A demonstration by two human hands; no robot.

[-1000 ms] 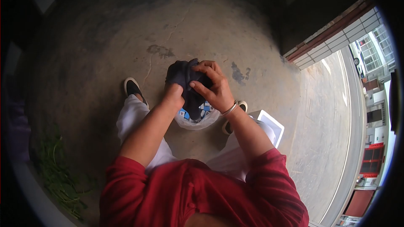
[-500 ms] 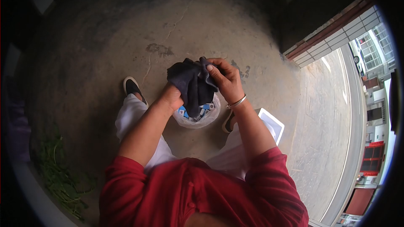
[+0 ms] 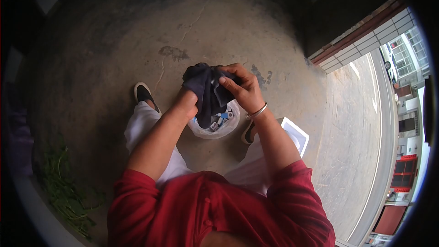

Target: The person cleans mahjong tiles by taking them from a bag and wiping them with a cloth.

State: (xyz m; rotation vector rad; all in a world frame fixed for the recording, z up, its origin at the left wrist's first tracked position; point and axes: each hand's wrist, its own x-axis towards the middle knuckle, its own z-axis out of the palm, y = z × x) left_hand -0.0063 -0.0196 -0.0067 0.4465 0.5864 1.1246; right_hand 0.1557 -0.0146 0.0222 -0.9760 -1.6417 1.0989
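Note:
A dark cloth [image 3: 206,92] hangs in folds between my two hands, above the bin. My left hand [image 3: 186,104] is closed at the cloth's left side, its fingers partly hidden by the fabric. At the upper right, my right hand [image 3: 242,86] pinches the cloth between thumb and fingers, with a silver bangle on that wrist. Below the cloth sits a round bin lined with a clear plastic bag [image 3: 219,132]. Several small blue and white pieces [image 3: 223,119] lie inside it, partly covered from view by the cloth.
A white box [image 3: 296,136] stands beside my right leg. Green leafy stalks [image 3: 66,192] lie on the floor at the lower left. My shoes [image 3: 145,94] are on either side of the bin. A tiled wall [image 3: 361,45] and a road are at the right.
My right hand has shifted to the right and pulled its side of the cloth outward since a second ago. The cloth's folds have changed, and more of the bin's contents show. My left hand stays nearly in place.

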